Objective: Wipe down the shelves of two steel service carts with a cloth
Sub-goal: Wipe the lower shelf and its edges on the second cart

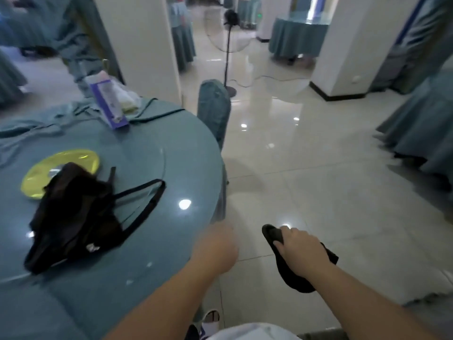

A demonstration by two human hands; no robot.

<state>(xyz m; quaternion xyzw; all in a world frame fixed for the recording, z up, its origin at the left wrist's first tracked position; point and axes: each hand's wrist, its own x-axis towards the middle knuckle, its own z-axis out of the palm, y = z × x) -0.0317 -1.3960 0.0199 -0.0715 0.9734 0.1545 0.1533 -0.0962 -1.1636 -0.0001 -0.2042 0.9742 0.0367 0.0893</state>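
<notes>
The right hand (297, 251) grips a dark cloth (289, 273), its fingers (278, 244) curled over the top of it; the cloth bunches under the palm, with one end sticking out ahead of the knuckles and the rest hanging below the wrist. Hand and cloth are held above the shiny tiled floor (318, 168), just to the right of a round table (171, 168).

The left hand (215, 249) is blurred. It reaches forward at the table's near edge and holds nothing that can be seen, but whether its fingers are curled or straight cannot be told.

The table has a teal cover under a glass top. On it lie a black bag (73, 212) with its straps spread toward the right, a yellow plate (61, 168) partly under the bag, and, farther back, a purple box (107, 104) standing tilted beside a clear plastic bag (127, 96). A chair (214, 106) in a teal cover stands at the table's far right side. Beyond it a standing fan (229, 45) rises from the floor, with white pillars (142, 45) and more teal-draped tables behind. No steel cart appears in this view.
</notes>
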